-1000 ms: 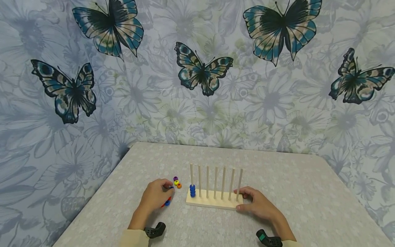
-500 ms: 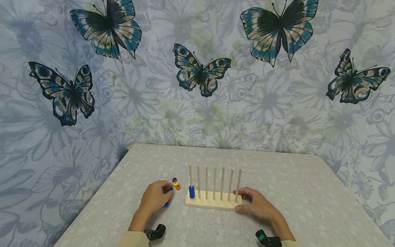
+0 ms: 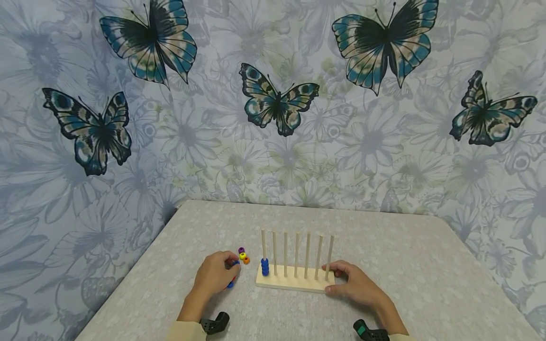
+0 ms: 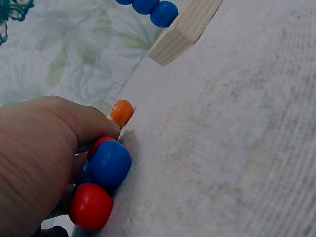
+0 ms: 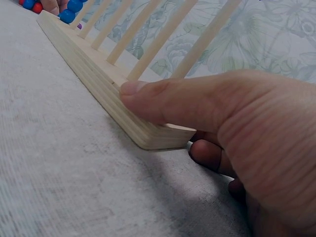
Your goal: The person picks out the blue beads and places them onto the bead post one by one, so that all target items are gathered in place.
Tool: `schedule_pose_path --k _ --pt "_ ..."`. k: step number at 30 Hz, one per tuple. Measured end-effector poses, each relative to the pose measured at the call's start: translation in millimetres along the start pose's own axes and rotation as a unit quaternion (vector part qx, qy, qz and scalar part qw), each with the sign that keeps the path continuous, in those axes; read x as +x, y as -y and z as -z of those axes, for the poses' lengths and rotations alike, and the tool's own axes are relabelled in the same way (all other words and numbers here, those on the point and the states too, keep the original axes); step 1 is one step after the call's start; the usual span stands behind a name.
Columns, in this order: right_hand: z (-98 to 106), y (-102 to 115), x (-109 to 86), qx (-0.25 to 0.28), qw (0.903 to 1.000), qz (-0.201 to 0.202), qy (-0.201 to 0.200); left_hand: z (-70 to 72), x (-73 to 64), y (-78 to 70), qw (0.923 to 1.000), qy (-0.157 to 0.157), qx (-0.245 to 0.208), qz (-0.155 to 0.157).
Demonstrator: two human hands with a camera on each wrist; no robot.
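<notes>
A wooden bead stand (image 3: 294,284) with a row of upright pegs sits on the table. Blue beads (image 3: 265,267) are stacked on its leftmost peg. My right hand (image 3: 356,282) grips the stand's right end, thumb on the near edge and fingers behind. Left of the stand, my left hand (image 3: 214,271) pinches a blue bead (image 3: 236,262) between thumb and index finger, largely hidden in the wrist view. Under that palm lie loose beads, among them a blue bead (image 4: 109,164) and a red bead (image 4: 91,207).
Just beyond the left fingertips lie an orange bead (image 3: 246,260), a yellow bead (image 3: 242,256) and a purple bead (image 3: 241,250). A pale patterned cloth covers the table (image 3: 384,246). Behind it rises a wall (image 3: 204,156) with flowers and butterflies.
The head view has shifted slightly. Both hands, the stand and the beads keep nearly the same places.
</notes>
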State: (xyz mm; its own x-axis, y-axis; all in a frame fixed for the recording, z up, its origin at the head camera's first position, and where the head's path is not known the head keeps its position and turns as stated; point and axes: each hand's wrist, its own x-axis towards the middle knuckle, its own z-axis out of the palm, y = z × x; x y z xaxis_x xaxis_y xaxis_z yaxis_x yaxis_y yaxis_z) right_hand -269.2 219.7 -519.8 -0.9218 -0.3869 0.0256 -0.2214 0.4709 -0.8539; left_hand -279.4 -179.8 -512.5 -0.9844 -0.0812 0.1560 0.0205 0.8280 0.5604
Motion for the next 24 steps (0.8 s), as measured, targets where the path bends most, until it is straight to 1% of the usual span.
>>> schedule_pose_path --k 3,7,12,16,20,24 --pt "0.4 -1.2 -0.4 0.001 1.0000 -0.001 0.001 -0.3 0.1 -1.1 1.0000 0.003 -0.004 0.000" --pt "1.1 -1.9 -0.4 -0.001 1.0000 0.001 0.000 1.0 0.6 -2.9 1.0000 0.002 0.002 -0.008" --pt "0.0 -1.7 2.1 -0.002 1.0000 -0.006 -0.001 6.5 0.3 -4.5 0.9998 -0.012 0.008 -0.013" --pt "-1.2 -0.4 3.1 -0.005 0.9999 -0.013 -0.004 8.2 0.0 -4.1 0.9996 -0.021 0.008 -0.015" --pt "-0.9 -0.1 2.7 -0.008 0.9999 -0.014 -0.005 9.9 -0.2 -4.9 0.9994 -0.030 0.001 -0.016" --pt "-0.6 -1.1 2.7 -0.007 0.9999 -0.010 -0.003 15.3 -1.7 -7.6 0.9985 -0.047 -0.008 -0.025"
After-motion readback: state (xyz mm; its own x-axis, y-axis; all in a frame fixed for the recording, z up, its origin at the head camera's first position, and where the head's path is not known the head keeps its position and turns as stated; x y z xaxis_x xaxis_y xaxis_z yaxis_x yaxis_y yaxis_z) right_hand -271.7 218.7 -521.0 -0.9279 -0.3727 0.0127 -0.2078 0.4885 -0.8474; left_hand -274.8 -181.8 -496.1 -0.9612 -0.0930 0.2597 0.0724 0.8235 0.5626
